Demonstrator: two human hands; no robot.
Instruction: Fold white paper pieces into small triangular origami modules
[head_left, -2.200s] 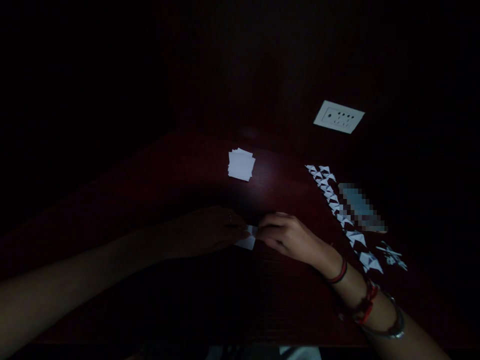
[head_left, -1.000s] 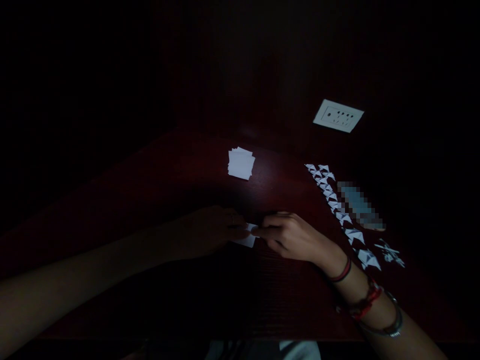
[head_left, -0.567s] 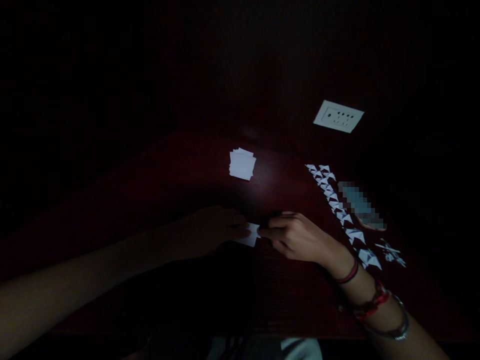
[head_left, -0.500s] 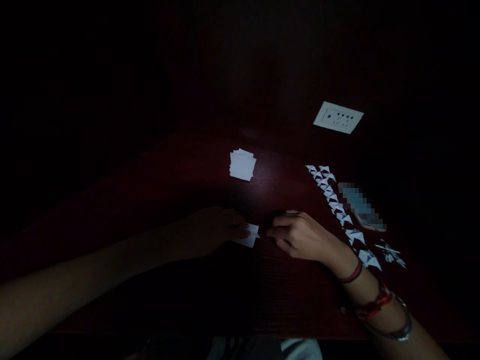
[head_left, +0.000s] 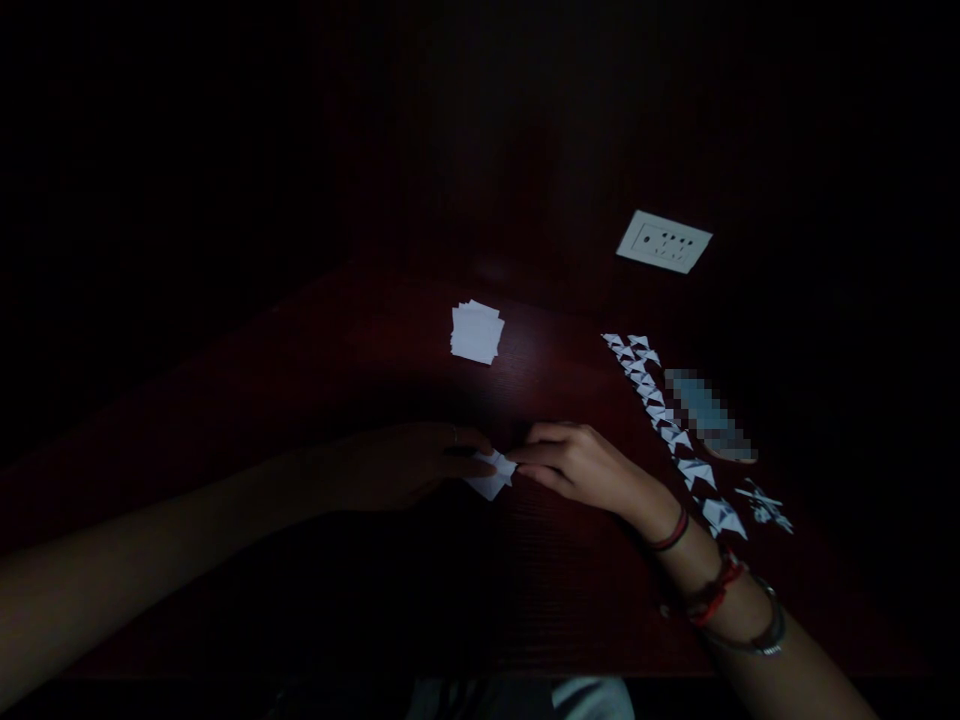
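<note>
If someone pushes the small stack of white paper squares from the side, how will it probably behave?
The stack of paper squares would probably fan apart rather than slide as one block, since its edges already sit uneven. The sheets look thin, so likely light and floppy. The table shows a sheen, so they may slip easily.

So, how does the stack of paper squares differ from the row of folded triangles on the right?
The stack of paper squares lies flat and unfolded in one pile; the row of folded triangles runs in a line. The squares are larger, the triangles smaller. Both are white paper on the table.
</note>
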